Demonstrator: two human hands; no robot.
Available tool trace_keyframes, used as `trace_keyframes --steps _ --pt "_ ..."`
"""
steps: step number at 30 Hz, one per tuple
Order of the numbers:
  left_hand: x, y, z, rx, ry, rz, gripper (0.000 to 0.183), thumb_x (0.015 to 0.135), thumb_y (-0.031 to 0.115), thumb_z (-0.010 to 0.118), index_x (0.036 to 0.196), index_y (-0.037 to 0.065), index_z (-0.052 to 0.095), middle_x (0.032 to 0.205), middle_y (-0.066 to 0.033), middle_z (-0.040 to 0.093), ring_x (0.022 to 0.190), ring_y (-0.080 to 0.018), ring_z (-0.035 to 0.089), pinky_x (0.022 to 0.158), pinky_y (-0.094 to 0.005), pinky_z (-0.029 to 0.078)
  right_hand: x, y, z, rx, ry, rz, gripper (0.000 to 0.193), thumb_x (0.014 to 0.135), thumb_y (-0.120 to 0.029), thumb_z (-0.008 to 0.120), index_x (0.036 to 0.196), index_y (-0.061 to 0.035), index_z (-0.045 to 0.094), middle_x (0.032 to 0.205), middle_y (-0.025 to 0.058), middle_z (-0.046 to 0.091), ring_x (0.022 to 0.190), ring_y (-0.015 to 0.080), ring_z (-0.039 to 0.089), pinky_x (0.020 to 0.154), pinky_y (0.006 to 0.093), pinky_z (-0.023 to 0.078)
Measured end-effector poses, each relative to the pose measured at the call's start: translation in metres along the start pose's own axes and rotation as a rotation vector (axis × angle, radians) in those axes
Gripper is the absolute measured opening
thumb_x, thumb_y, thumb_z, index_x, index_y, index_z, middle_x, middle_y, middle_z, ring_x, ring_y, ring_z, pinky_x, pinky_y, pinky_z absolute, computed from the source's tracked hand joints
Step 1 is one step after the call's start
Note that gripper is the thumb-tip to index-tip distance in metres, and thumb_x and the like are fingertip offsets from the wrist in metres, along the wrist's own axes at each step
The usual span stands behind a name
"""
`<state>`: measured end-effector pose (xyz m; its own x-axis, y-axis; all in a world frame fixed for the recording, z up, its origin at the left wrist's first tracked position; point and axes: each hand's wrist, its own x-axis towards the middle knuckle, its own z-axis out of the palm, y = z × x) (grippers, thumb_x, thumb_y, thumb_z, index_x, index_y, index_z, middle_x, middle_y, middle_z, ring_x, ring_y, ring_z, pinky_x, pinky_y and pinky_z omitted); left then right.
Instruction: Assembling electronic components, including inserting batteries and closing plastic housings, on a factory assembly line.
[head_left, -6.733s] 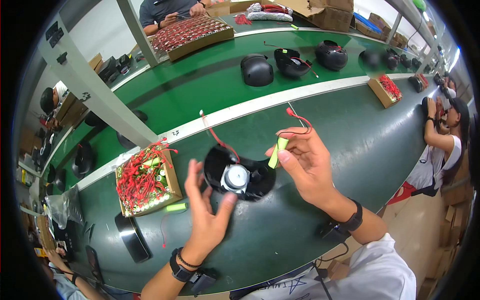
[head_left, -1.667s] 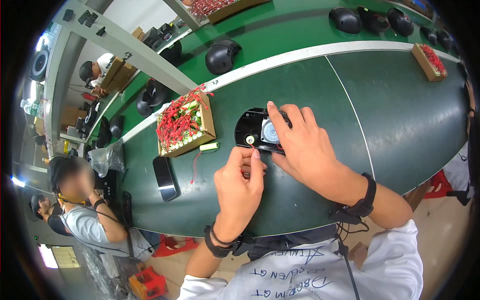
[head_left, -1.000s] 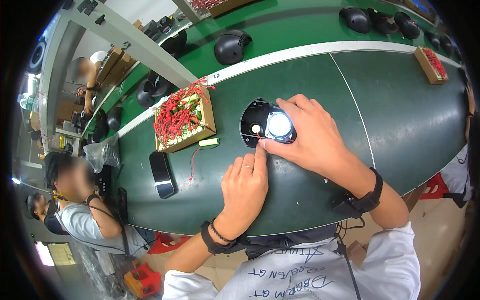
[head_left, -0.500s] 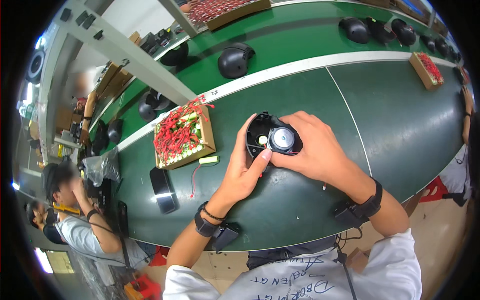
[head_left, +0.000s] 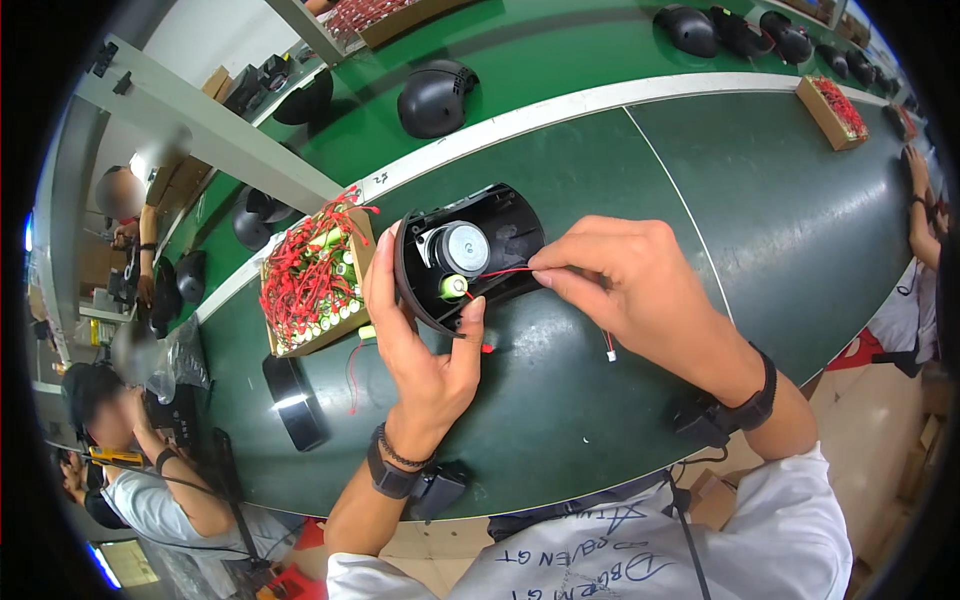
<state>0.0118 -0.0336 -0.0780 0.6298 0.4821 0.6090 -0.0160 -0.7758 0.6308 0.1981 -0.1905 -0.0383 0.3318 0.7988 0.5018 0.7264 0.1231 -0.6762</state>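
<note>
My left hand (head_left: 425, 345) is wrapped round a black plastic housing (head_left: 520, 225), tilted so its inside shows. Inside it sit a round silver speaker (head_left: 460, 249) and a green battery cell (head_left: 453, 287) with its end facing up. My left thumb rests by the cell at the near rim. Between thumb and forefinger my right hand (head_left: 625, 285) pinches a thin red wire (head_left: 508, 271) that comes from the speaker. A small white connector (head_left: 612, 355) dangles on a wire below my right hand.
A cardboard box (head_left: 350, 320) full of green cells with red leads stands left, a loose cell (head_left: 367, 332) beside it. A black phone (head_left: 294, 403) lies nearer. Black housings (head_left: 437, 98) stand on the far green belt. Another box (head_left: 833, 112) sits far right. A co-worker (head_left: 150, 470) is at left.
The housing has been turned and tilted, baring more of its inside. My right hand has let go of it, moved right and now pulls out the wire. The view has shifted slightly.
</note>
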Motion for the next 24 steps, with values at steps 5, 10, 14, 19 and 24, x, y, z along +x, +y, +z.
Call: trace_keyframes --steps 5,10,14,19,24 --pt "-0.006 0.000 0.001 0.065 0.064 0.087 0.096 0.090 0.013 0.082 0.165 -0.008 0.024 0.162 -0.0305 0.039 0.150 -0.0460 0.041 0.126 -0.0543 0.031 0.000 -0.013 0.004 0.180 -0.057 0.252 0.008 0.094 -0.003 0.075 0.099 0.0038 0.075 0.085 0.0122 0.074 0.066 0.0173 0.071 0.060 0.0312 0.054" --pt "-0.007 0.003 0.003 0.110 0.113 0.178 0.099 0.094 0.019 0.083 0.165 -0.007 0.020 0.163 -0.0328 0.036 0.150 -0.0471 0.041 0.126 -0.0545 0.033 -0.001 -0.009 0.011 0.557 -0.193 0.566 0.012 0.098 -0.005 0.071 0.099 0.0075 0.069 0.086 0.0136 0.076 0.073 0.0137 0.074 0.066 0.0303 0.059" --pt "-0.005 0.019 -0.004 0.076 0.204 0.148 0.094 0.102 0.025 0.076 0.167 -0.006 0.015 0.165 -0.0326 0.034 0.148 -0.0426 0.046 0.124 -0.0509 0.037 -0.008 -0.028 0.029 0.887 -0.065 0.612 0.013 0.100 -0.006 0.071 0.103 0.0053 0.065 0.088 0.0128 0.077 0.077 0.0142 0.075 0.065 0.0305 0.059" --pt "0.000 0.031 0.000 -0.343 0.418 -0.239 0.073 0.111 0.025 0.063 0.164 -0.004 0.024 0.154 -0.0212 0.048 0.136 -0.0257 0.053 0.113 -0.0379 0.045 -0.028 -0.051 0.052 0.117 0.082 -0.004 0.015 0.095 -0.006 0.076 0.101 0.0014 0.065 0.086 0.0103 0.067 0.075 0.0269 0.072 0.063 0.0363 0.055" --pt "-0.002 0.064 -0.009 -0.622 0.420 -0.771 0.057 0.116 0.031 0.054 0.160 0.000 0.035 0.148 -0.0136 0.055 0.130 -0.0177 0.057 0.105 -0.0348 0.051 -0.031 -0.053 0.068 -0.127 0.067 -0.334 0.030 0.083 -0.008 0.073 0.111 0.0005 0.069 0.099 0.0069 0.064 0.080 0.0191 0.068 0.068 0.0328 0.052"
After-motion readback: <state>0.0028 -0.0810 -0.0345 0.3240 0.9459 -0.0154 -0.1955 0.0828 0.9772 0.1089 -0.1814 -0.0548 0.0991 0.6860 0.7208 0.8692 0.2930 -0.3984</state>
